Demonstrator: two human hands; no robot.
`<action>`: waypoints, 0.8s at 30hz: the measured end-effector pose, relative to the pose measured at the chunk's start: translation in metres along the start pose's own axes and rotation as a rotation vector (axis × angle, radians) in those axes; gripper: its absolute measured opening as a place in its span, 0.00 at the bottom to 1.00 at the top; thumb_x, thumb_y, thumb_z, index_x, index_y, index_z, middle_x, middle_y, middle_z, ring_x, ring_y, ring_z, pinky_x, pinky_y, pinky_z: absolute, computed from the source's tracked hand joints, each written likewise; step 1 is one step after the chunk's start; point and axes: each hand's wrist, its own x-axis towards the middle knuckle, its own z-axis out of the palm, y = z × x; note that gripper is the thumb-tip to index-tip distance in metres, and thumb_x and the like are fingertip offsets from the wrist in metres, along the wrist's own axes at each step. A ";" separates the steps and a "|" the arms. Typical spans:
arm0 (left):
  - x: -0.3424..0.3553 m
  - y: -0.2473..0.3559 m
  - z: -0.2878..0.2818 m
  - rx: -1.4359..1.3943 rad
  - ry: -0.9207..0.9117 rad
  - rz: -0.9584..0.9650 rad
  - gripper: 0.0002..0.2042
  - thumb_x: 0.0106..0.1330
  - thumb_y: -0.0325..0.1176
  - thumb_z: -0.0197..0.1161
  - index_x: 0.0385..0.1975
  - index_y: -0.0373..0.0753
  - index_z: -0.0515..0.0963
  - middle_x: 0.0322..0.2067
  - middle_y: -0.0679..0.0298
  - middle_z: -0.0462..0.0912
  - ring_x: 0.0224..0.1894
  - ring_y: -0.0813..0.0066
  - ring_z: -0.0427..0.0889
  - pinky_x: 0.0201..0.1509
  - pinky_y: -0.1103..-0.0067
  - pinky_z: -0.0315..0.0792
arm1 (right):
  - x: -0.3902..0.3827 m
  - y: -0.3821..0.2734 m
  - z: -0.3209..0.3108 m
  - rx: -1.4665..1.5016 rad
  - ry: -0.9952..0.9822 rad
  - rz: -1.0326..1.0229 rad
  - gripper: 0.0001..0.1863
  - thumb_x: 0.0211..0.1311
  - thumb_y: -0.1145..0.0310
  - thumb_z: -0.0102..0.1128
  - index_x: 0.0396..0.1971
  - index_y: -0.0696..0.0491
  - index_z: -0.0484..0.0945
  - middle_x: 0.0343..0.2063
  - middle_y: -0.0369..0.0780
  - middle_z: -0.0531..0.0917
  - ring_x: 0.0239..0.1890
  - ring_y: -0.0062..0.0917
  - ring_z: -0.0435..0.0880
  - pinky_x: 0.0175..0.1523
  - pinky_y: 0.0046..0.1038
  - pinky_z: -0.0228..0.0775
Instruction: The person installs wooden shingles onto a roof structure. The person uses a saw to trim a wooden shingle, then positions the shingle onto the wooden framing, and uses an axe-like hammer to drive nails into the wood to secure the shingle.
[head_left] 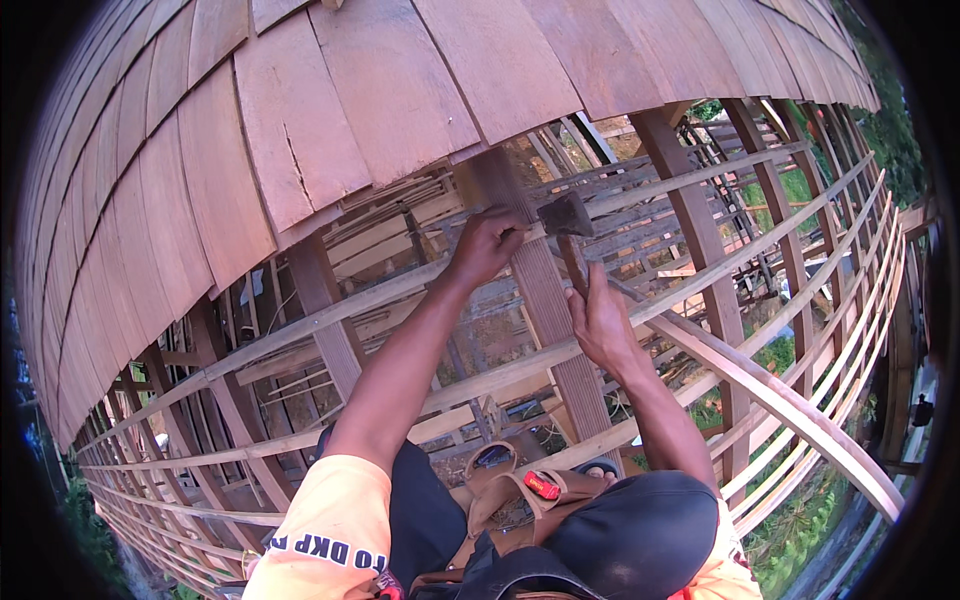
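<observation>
My right hand (603, 325) is wrapped round the wooden handle of a hammer (566, 215), whose broad dark head is raised beside a rafter. My left hand (487, 243) has its fingers pinched together at a pale wooden batten (535, 232) where it crosses the brown rafter (548, 300). Whatever sits between those fingertips is too small to make out. The hammer head is just right of my left hand, apart from it. Just above my left hand lies the lower edge of the wooden shingles (400, 90).
Further battens (480, 378) run across the brown rafters (700, 230), with open gaps between them. A loose long strip of wood (790, 405) slants down to the right. A tan tool pouch (500, 500) with a red packet (541, 485) hangs at my waist, between my bent legs.
</observation>
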 end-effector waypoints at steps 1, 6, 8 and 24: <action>0.000 -0.001 0.000 0.005 0.013 0.008 0.05 0.59 0.21 0.64 0.34 0.32 0.81 0.34 0.57 0.84 0.38 0.65 0.84 0.44 0.75 0.75 | -0.004 -0.005 -0.002 -0.005 0.002 -0.015 0.16 0.68 0.74 0.53 0.51 0.62 0.62 0.33 0.62 0.79 0.39 0.63 0.78 0.40 0.49 0.70; 0.001 0.007 -0.016 0.284 0.238 -0.153 0.13 0.65 0.39 0.62 0.39 0.34 0.80 0.38 0.52 0.84 0.43 0.52 0.84 0.48 0.64 0.77 | -0.030 -0.022 -0.020 0.182 0.155 -0.096 0.18 0.68 0.75 0.53 0.55 0.59 0.64 0.32 0.57 0.80 0.37 0.60 0.80 0.38 0.45 0.71; 0.003 0.028 -0.014 0.409 0.199 -0.417 0.17 0.69 0.45 0.57 0.40 0.34 0.79 0.39 0.49 0.84 0.44 0.50 0.84 0.48 0.61 0.77 | -0.035 -0.016 -0.021 0.147 0.135 -0.032 0.18 0.68 0.75 0.53 0.55 0.59 0.64 0.32 0.57 0.79 0.36 0.59 0.80 0.38 0.45 0.71; 0.003 0.044 0.002 0.735 0.055 -0.678 0.22 0.77 0.49 0.42 0.37 0.39 0.79 0.30 0.48 0.85 0.36 0.46 0.86 0.45 0.56 0.77 | 0.002 0.083 0.003 0.161 -0.003 0.242 0.11 0.74 0.68 0.49 0.48 0.59 0.65 0.23 0.39 0.76 0.20 0.20 0.76 0.22 0.27 0.68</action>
